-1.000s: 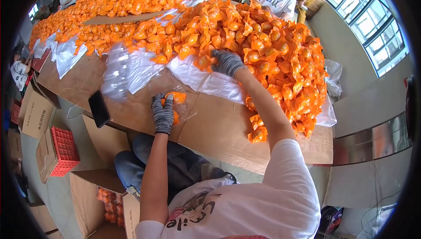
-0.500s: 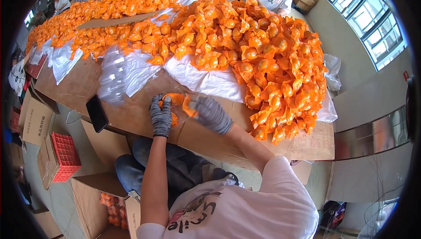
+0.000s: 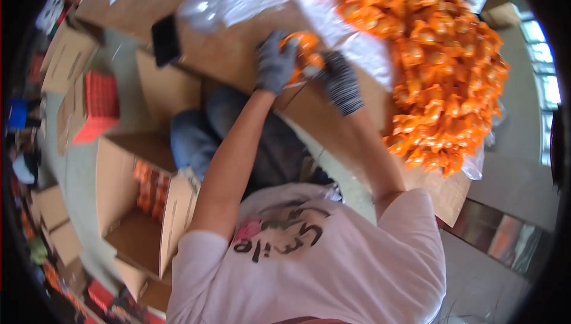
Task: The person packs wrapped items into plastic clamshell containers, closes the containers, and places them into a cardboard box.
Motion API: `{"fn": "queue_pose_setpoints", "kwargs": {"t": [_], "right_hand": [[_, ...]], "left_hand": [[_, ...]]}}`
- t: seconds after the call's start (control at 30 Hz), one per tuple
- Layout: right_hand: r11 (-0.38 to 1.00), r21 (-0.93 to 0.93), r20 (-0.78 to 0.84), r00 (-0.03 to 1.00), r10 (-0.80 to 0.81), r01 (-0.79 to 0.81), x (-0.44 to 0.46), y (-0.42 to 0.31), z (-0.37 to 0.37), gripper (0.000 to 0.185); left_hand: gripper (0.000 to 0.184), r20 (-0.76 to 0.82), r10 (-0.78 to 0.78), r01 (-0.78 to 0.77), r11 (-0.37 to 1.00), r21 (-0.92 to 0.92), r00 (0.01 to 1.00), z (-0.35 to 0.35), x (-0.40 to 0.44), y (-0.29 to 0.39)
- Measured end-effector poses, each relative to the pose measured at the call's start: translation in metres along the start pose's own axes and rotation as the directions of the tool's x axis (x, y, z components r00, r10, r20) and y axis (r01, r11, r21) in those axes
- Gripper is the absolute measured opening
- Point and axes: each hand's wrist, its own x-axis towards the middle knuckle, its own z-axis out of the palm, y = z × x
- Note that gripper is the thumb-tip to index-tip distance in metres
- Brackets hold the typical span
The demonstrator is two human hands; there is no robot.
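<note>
My left hand (image 3: pixel 276 62), in a grey glove, is closed at the left side of a clear plastic tray (image 3: pixel 310 70) with orange-wrapped items (image 3: pixel 306 44) in it. At the tray's right side is my right hand (image 3: pixel 341 82), in a striped grey glove; motion blur smears its fingers and I cannot tell what they hold. Both hands are over the cardboard-covered table (image 3: pixel 226 56). A large heap of orange-wrapped round items (image 3: pixel 446 80) lies to the right of them.
Stacked clear plastic trays (image 3: pixel 205 0) and a black phone (image 3: pixel 166 41) lie on the table's left part. White sheets (image 3: pixel 363 50) lie beside the heap. Below left stand an open carton (image 3: pixel 134 238) holding orange packs and a red crate (image 3: pixel 100 105).
The view has tilted down and turned. My right hand went from the heap to the tray with an orange item, and is now close beside my left hand.
</note>
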Motion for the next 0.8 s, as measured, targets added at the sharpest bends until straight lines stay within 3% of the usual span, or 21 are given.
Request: {"fn": "queue_pose_setpoints", "kwargs": {"t": [0.03, 0.07, 0.13, 0.17, 0.2, 0.27, 0.3, 0.37, 0.4, 0.43, 0.5, 0.53, 0.6, 0.63, 0.67, 0.73, 0.8], "right_hand": [[0.918, -0.389, -0.009, 0.996, -0.088, 0.077, 0.003, -0.013, -0.001, 0.037], [0.943, -0.332, -0.059, 0.997, -0.041, 0.02, 0.004, 0.0, 0.0, 0.044], [0.887, -0.45, -0.2, 0.98, 0.009, -0.1, 0.001, -0.034, 0.012, 0.053], [0.882, -0.43, -0.219, 0.97, 0.102, -0.19, 0.001, -0.028, 0.011, 0.064], [0.882, -0.434, -0.215, 0.972, 0.098, -0.185, 0.002, -0.022, 0.01, 0.064], [0.797, -0.582, -0.197, 0.922, -0.334, 0.164, 0.006, -0.012, 0.008, 0.09], [0.946, -0.281, -0.145, 0.968, -0.206, 0.16, 0.007, -0.009, 0.01, 0.092], [0.992, -0.114, 0.057, 0.997, -0.05, 0.056, 0.011, -0.006, 0.01, 0.083], [0.97, -0.181, 0.054, 0.986, -0.156, 0.163, 0.012, -0.017, 0.011, 0.066], [0.97, -0.181, 0.056, 0.987, -0.151, 0.159, 0.008, -0.013, 0.013, 0.066], [0.886, -0.432, 0.002, 0.983, -0.185, 0.167, 0.003, -0.005, 0.016, 0.057], [0.928, -0.35, -0.043, 0.987, -0.153, 0.129, 0.004, -0.004, 0.018, 0.053], [0.943, -0.319, -0.082, 0.988, -0.131, 0.099, -0.003, -0.006, 0.021, 0.052], [0.956, -0.285, -0.126, 0.986, -0.107, 0.067, -0.006, -0.008, 0.023, 0.052], [0.951, -0.299, -0.13, 0.984, -0.123, 0.08, -0.008, -0.011, 0.024, 0.052], [0.944, -0.321, -0.144, 0.98, -0.135, 0.082, -0.009, -0.005, 0.028, 0.052], [0.945, -0.321, -0.17, 0.977, -0.128, 0.068, -0.009, -0.008, 0.031, 0.061]], "left_hand": [[0.025, -0.008, -0.007, 0.007, 1.0, -0.017, 1.0, 0.003, 0.002, -0.004], [0.025, 0.003, -0.043, 0.043, 0.998, 0.044, 0.999, 0.003, 0.003, -0.005], [0.024, 0.02, -0.09, 0.085, 0.984, 0.158, 0.996, 0.003, 0.004, -0.004], [0.024, 0.016, -0.09, 0.087, 0.983, 0.159, 0.996, 0.002, 0.004, -0.003], [0.024, 0.026, -0.106, 0.101, 0.982, 0.159, 0.994, 0.003, 0.005, -0.003], [0.022, 0.058, -0.144, 0.137, 0.984, 0.116, 0.988, 0.003, 0.008, -0.002], [0.022, 0.053, -0.148, 0.141, 0.984, 0.112, 0.988, 0.003, 0.009, 0.0], [0.021, 0.11, -0.097, 0.076, 0.981, 0.179, 0.989, 0.001, 0.011, 0.004], [0.026, 0.189, -0.118, 0.081, 0.978, 0.192, 0.975, -0.004, 0.013, 0.008], [0.026, 0.19, -0.122, 0.085, 0.978, 0.192, 0.974, -0.002, 0.012, 0.006], [0.022, 0.097, -0.024, 0.014, 0.994, 0.109, 0.995, 0.002, 0.012, 0.001], [0.03, 0.087, -0.14, 0.135, 0.989, 0.053, 0.986, 0.007, 0.013, -0.004], [0.043, -0.171, -0.246, 0.205, 0.952, -0.226, 0.954, 0.013, 0.012, -0.008], [0.06, -0.178, -0.416, 0.333, 0.869, -0.366, 0.892, 0.015, 0.012, -0.005], [0.06, -0.172, -0.417, 0.336, 0.869, -0.364, 0.892, 0.016, 0.011, -0.004], [0.072, -0.301, -0.375, 0.333, 0.925, -0.183, 0.877, 0.021, 0.009, -0.008], [0.079, -0.256, -0.341, 0.329, 0.94, -0.091, 0.904, 0.019, 0.011, -0.007]]}}
